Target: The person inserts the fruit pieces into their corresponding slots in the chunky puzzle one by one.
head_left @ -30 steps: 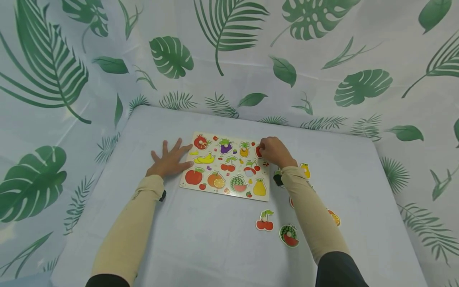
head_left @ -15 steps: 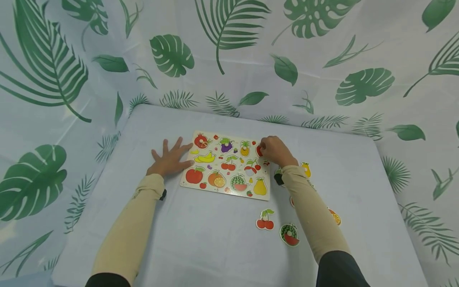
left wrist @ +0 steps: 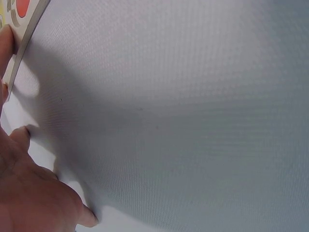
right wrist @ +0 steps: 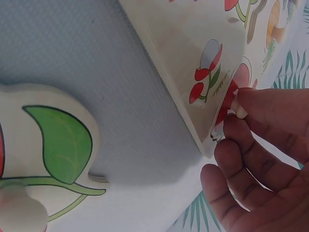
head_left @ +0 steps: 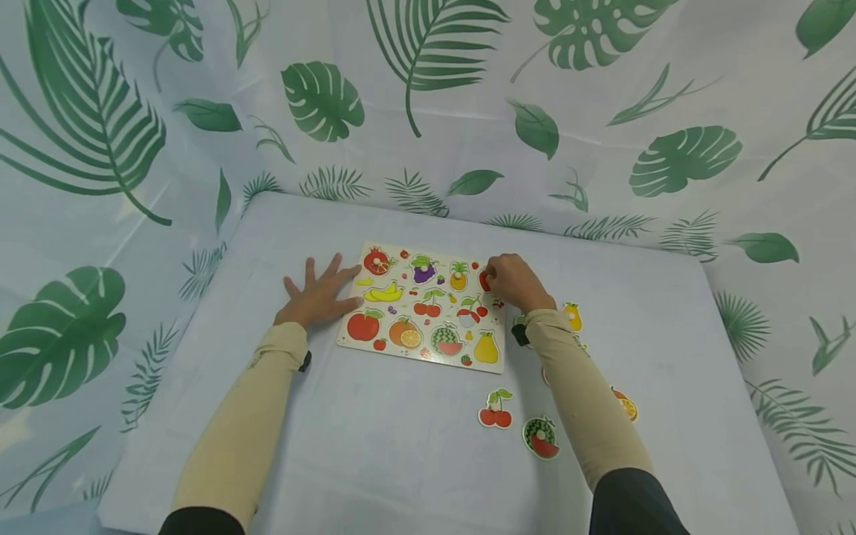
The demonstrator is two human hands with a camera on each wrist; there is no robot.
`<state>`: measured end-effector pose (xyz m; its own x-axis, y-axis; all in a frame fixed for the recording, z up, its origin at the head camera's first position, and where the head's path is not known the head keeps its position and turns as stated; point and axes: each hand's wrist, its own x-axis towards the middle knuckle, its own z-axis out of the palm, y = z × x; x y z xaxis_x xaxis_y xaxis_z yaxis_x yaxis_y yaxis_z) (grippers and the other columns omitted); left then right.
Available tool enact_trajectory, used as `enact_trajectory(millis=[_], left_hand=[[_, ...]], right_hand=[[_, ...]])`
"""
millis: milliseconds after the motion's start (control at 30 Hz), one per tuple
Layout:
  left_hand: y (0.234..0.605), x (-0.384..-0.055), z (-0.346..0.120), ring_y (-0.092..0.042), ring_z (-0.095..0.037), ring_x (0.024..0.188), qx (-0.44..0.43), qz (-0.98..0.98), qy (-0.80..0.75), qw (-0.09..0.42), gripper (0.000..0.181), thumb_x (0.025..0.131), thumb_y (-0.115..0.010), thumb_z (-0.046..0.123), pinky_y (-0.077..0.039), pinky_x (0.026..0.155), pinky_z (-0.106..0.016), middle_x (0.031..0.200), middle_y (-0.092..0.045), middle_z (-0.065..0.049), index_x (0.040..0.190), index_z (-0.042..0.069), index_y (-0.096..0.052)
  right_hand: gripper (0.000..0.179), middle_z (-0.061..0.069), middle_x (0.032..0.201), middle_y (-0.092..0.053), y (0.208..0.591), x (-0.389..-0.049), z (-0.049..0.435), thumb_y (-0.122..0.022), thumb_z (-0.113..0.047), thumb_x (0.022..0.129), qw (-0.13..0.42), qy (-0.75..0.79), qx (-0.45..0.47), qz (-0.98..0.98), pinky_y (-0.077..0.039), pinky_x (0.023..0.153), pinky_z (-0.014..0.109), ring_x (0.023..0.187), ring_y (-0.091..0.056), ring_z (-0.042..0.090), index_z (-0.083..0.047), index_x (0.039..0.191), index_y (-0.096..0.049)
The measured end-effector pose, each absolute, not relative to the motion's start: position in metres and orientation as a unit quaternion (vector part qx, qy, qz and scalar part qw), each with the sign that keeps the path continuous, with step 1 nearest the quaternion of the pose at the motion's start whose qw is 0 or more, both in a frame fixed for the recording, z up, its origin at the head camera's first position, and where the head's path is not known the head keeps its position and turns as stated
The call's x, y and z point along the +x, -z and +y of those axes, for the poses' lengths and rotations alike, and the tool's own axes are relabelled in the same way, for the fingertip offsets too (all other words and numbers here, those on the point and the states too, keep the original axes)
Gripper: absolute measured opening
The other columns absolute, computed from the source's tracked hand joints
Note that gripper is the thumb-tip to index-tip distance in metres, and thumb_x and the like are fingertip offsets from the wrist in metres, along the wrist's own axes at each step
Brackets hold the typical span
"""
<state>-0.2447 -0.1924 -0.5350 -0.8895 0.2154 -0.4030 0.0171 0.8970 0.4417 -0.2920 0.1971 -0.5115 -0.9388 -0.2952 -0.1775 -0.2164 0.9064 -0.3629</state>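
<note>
A wooden fruit puzzle board [head_left: 349,342] lies on the white-covered table. With its fingers spread, my left hand [head_left: 317,297] rests at the board's left edge, thumb and forefinger touching it. My right hand [head_left: 516,282] is over the board's upper right corner. In the right wrist view, thumb and forefinger pinch the pale peg [right wrist: 240,111] of a red fruit puzzle piece [right wrist: 225,107]. The fingers cover much of that piece, so its exact fruit and how flat it sits cannot be told.
Loose pieces lie right of and below the board: cherries [head_left: 495,410], watermelon [head_left: 540,437], orange [head_left: 626,406] and a yellow fruit [head_left: 572,316]. My right forearm partly hides others. A leaf-printed cloth [head_left: 468,111] hangs behind the table.
</note>
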Motion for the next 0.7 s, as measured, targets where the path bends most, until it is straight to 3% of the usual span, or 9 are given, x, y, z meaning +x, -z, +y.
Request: enact_trajectory(millis=[400,700], left_hand=[[0.5322,-0.2436,-0.1916,0.027,-0.051,0.156,0.056,0.945,-0.220,0.234,0.081,0.104,-0.061,0.052,0.018,0.110,-0.084,0.180,0.007,-0.010,0.173,0.027,-0.025],[0.5334,-0.2439,-0.1915,0.028,-0.051,0.155,0.061,0.946,-0.218,0.232,0.081,0.104,-0.059,0.055,0.019,0.110,-0.083,0.180,0.007,-0.011,0.173,0.027,-0.024]], right_hand=[[0.020,0.022,0.109,-0.072,0.5055,-0.2860,0.1974,-0.062,-0.002,0.103,0.118,0.164,-0.141,0.969,-0.056,0.091,0.046,0.095,-0.060,0.034,0.007,0.115,-0.075],[0.021,0.022,0.107,-0.072,0.5078,-0.2838,0.2026,-0.061,-0.003,0.104,0.105,0.181,-0.157,0.965,-0.054,0.084,0.044,0.091,-0.060,0.033,0.006,0.116,-0.075]])
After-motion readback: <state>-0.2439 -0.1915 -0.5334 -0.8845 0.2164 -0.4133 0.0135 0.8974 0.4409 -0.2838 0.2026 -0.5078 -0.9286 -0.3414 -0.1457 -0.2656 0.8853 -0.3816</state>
